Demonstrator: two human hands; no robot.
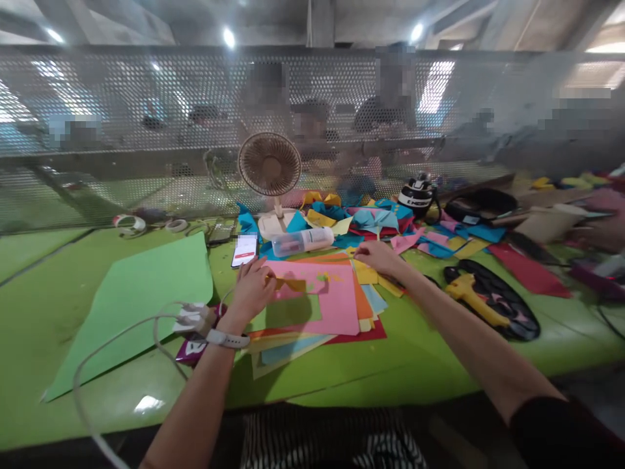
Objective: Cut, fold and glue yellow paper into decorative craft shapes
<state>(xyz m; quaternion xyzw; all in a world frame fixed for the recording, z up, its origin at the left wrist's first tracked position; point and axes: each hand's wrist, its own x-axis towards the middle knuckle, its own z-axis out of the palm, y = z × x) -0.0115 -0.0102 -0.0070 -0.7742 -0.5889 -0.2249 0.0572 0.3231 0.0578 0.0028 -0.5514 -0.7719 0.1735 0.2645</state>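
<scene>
My left hand (pixel 254 288), with a pale watch on its wrist, is closed on the end of a mustard-yellow paper strip (pixel 293 284). The strip hangs over a pink paper sheet (pixel 342 309) lying on a stack of coloured sheets. A green paper piece (pixel 295 311) rests on the pink sheet, with small green and yellow scraps (pixel 325 277) near it. At the right of the stack, my right hand (pixel 378 258) has its fingertips pinched together above yellow paper pieces (pixel 366 273); what they hold, if anything, I cannot make out.
A phone (pixel 245 251), a clear bottle (pixel 303 241) and a small fan (pixel 271 164) stand behind the stack. A yellow glue gun (pixel 476 299) lies on a black tray at right. White chargers (pixel 195 319) with cables sit beside my left arm. Paper scraps (pixel 375 218) pile along the mesh screen.
</scene>
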